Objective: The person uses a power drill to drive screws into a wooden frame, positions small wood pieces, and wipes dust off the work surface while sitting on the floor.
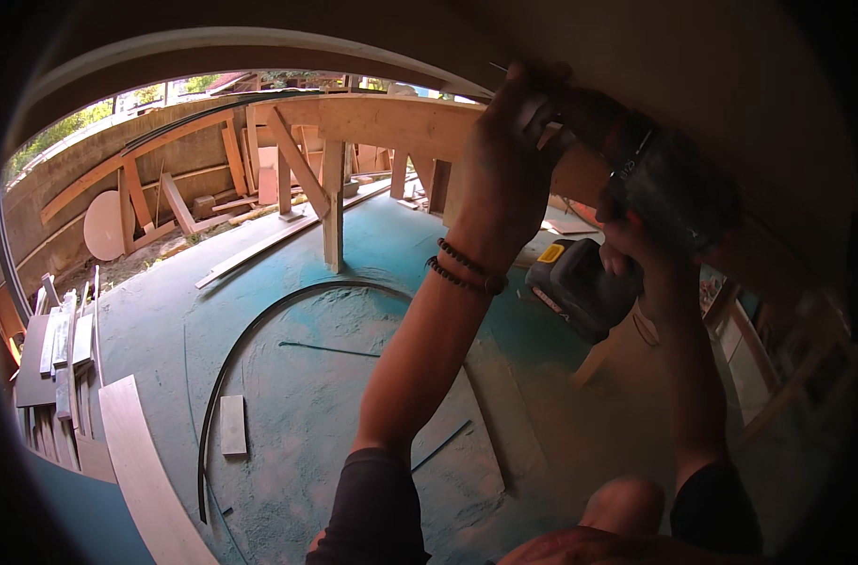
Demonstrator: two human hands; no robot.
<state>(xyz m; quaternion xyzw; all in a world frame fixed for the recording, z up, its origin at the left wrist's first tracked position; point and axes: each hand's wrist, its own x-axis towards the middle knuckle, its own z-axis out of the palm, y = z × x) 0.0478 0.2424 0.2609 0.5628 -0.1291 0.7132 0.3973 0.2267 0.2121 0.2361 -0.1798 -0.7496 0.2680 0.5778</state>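
My right hand (631, 240) is wrapped round the handle of a cordless drill (679, 188), held raised at the upper right. Its dark battery (584, 292), with a yellow patch, hangs below the grip. My left hand (514, 155) is up at the drill's front end, close under a dark wooden surface (636, 47). The left fingers are closed by the chuck, and a thin pointed piece (498, 67) shows past them. What they pinch is hidden in shadow. A beaded bracelet circles my left wrist.
A curved wooden frame (401, 122) stands on posts (333, 207) ahead. On the dusty teal floor lie a bent dark strip (259, 320), a small wood block (233, 426) and a thin dark rod (325, 348). Stacked offcuts (62, 348) and a pale curved board (142, 461) are at left.
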